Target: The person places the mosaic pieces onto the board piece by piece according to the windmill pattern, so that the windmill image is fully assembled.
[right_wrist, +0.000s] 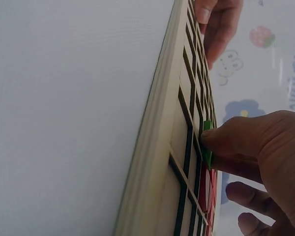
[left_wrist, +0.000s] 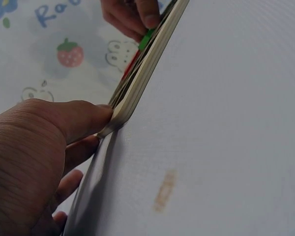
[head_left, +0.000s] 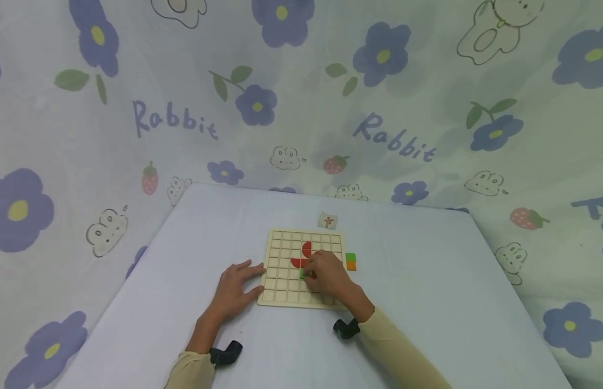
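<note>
A pale wooden grid board [head_left: 282, 294] lies on the table, with red curved pieces [head_left: 296, 263] set in squares near its middle. My right hand [head_left: 327, 274] is over the board and pinches a green tile [right_wrist: 207, 127] between thumb and finger. The tile is right at the grid, beside the red pieces [right_wrist: 203, 189]. On the board's left side, my left hand [head_left: 233, 289] rests with spread fingers, thumb and fingertips touching the edge. In the left wrist view, its thumb [left_wrist: 91, 118] lies against the board's corner.
Just right of the board lie another green tile [head_left: 351, 257] and an orange tile [head_left: 351, 266]. Behind the board is a small card [head_left: 327, 220] with a red pattern on a grid. A white cloth covers the table [head_left: 418, 281], and a printed curtain [head_left: 301, 108] hangs around it.
</note>
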The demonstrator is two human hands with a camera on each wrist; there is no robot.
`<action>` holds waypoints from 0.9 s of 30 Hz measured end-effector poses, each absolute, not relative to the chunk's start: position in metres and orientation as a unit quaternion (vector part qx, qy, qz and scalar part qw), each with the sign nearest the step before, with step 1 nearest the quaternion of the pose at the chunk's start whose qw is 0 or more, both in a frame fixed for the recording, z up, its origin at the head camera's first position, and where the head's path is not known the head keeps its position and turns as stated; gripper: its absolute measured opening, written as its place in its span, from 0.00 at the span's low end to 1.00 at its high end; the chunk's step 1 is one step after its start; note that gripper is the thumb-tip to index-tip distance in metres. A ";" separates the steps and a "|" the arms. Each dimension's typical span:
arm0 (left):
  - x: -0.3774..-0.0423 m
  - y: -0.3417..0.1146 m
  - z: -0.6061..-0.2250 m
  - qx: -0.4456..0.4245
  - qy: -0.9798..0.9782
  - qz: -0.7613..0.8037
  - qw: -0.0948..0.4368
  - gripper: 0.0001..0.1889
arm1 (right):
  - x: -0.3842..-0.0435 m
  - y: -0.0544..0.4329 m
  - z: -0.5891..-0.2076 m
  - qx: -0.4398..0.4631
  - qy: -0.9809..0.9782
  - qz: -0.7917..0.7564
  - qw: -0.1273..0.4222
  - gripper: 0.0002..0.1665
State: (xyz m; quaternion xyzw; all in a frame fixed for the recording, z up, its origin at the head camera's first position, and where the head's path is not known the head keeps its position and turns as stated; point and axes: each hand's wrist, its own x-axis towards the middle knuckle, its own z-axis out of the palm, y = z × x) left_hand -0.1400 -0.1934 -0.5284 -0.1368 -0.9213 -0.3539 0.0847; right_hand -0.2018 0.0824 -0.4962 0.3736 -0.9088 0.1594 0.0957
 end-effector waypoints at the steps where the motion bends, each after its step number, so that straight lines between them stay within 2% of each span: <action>1: -0.140 -0.193 -0.528 -0.138 -0.921 -0.354 0.087 0.22 | -0.202 0.083 -0.496 0.377 -0.908 0.158 0.097 0.02; 7: -0.139 -0.191 -0.528 -0.145 -0.918 -0.356 0.099 0.22 | -0.198 0.084 -0.495 0.383 -0.909 0.124 0.104 0.07; 12: -0.140 -0.190 -0.529 -0.149 -0.917 -0.356 0.103 0.23 | -0.196 0.088 -0.493 0.386 -0.912 0.111 0.080 0.12; 16: -0.140 -0.190 -0.529 -0.153 -0.917 -0.352 0.110 0.23 | -0.200 0.090 -0.493 0.395 -0.909 0.109 0.079 0.12; 22: -0.142 -0.191 -0.530 -0.148 -0.920 -0.349 0.101 0.22 | -0.204 0.091 -0.497 0.410 -0.893 0.153 0.101 0.05; 27: -0.142 -0.194 -0.531 -0.139 -0.924 -0.348 0.080 0.22 | -0.205 0.091 -0.499 0.420 -0.882 0.179 0.117 0.09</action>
